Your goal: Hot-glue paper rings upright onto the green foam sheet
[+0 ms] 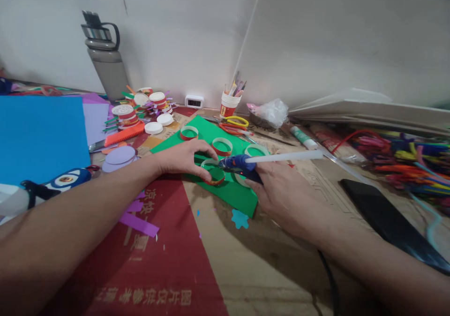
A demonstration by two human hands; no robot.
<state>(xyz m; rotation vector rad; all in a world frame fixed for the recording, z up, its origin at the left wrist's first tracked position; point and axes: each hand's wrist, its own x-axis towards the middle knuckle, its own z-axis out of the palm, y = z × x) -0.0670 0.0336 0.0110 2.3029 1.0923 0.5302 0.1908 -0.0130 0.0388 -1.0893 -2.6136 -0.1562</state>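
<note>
My left hand has its thumb and fingers closed around a red-and-white paper ring on a green sheet. In my right hand is a blue hot glue gun, with a long white glue stick poking out of its back. Its nozzle is over the ring at my left fingertips; whether it touches is unclear. Other paper rings stand on the sheet: one at the far left corner, one in the middle, one on the right, and one partly behind the gun.
Scissors lie behind the sheet near a paper cup of pens. An orange cutter and lilac discs are on the left. A black phone-like slab lies right; the glue gun's cable hangs below my right arm.
</note>
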